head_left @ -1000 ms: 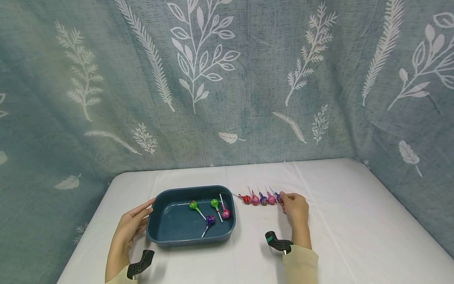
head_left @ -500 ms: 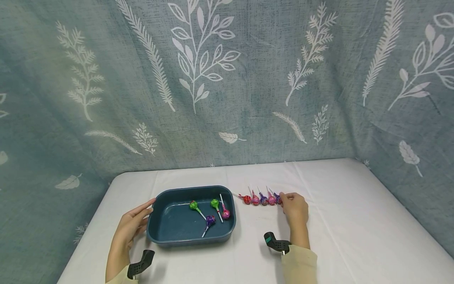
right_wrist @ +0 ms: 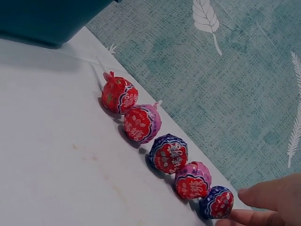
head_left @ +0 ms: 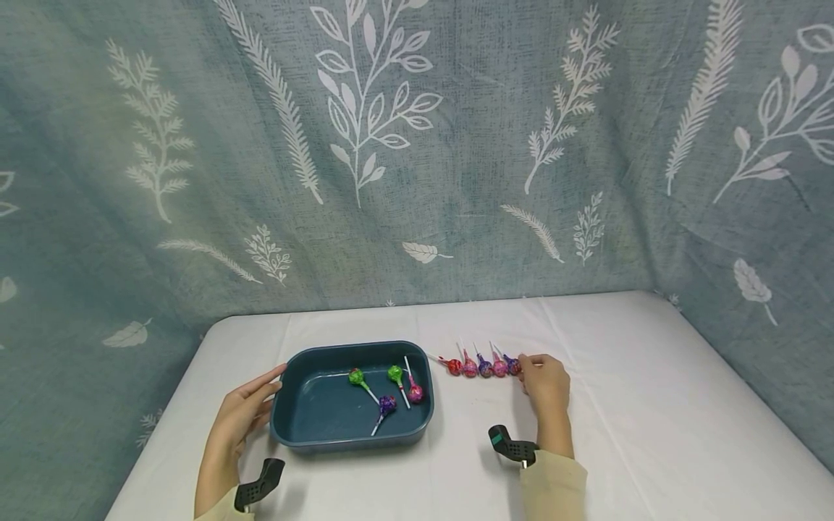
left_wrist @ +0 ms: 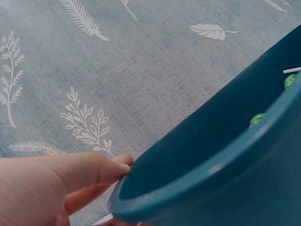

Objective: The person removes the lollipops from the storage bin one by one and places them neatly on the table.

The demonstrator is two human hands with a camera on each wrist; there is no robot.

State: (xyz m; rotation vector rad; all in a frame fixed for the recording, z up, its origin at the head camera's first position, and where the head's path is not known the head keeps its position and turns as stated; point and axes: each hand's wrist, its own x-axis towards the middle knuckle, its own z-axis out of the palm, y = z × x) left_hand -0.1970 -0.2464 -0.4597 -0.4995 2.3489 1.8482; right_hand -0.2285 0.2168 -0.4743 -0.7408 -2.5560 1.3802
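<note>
In the head view, my left hand (head_left: 239,414) holds the left end of a dark teal plastic box (head_left: 313,440). Its thumb (left_wrist: 110,170) lies at the rim in the left wrist view, with other fingers partly hidden outside the wall. My right hand (head_left: 546,381) is beside a purple lollipop (right_wrist: 218,203), the rightmost of a row. One finger lies against its wrapper, and another fingertip stands slightly apart from it. Along the row sit a pink lollipop (right_wrist: 193,181), a purple-blue lollipop (right_wrist: 169,154), another pink lollipop (right_wrist: 142,124) and a red lollipop (right_wrist: 119,95), heads nearly touching.
Inside the box lie a green lollipop (head_left: 355,376), a second green lollipop (head_left: 394,373), a pink lollipop (head_left: 415,393) and a purple lollipop (head_left: 387,404). A white cloth (head_left: 625,405) covers the table. Behind it hangs a patterned curtain (head_left: 469,239).
My right hand shifts slightly left, then back right, leaving more of the rightmost purple lollipop showing, closer against its pink neighbour. The left hand and the box stay put.
</note>
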